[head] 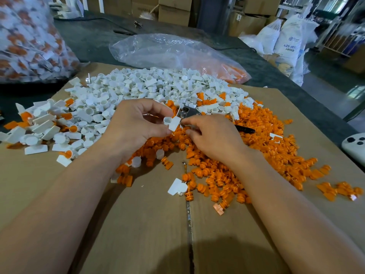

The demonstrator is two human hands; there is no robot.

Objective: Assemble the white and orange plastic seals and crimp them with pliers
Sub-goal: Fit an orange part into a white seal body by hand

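My left hand (136,123) pinches a white seal body (172,122), a small cup with a flat tag, between thumb and fingers above the parts. My right hand (213,135) grips the pliers (187,112); their metal jaws stick out beside the white piece and a dark handle (245,129) shows past my fingers. Whether my right fingertips also hold an orange piece is hidden. A heap of white seal bodies (150,86) lies behind my hands. Orange inserts (262,147) spread out to the right and below. Assembled white-and-orange seals (43,125) lie at the left.
Everything rests on a flattened cardboard box (138,224) over a dark table. A clear bag of finished seals (25,40) stands at the far left. A crumpled plastic bag (167,50) lies behind the heap. A white device (355,145) sits at the right edge.
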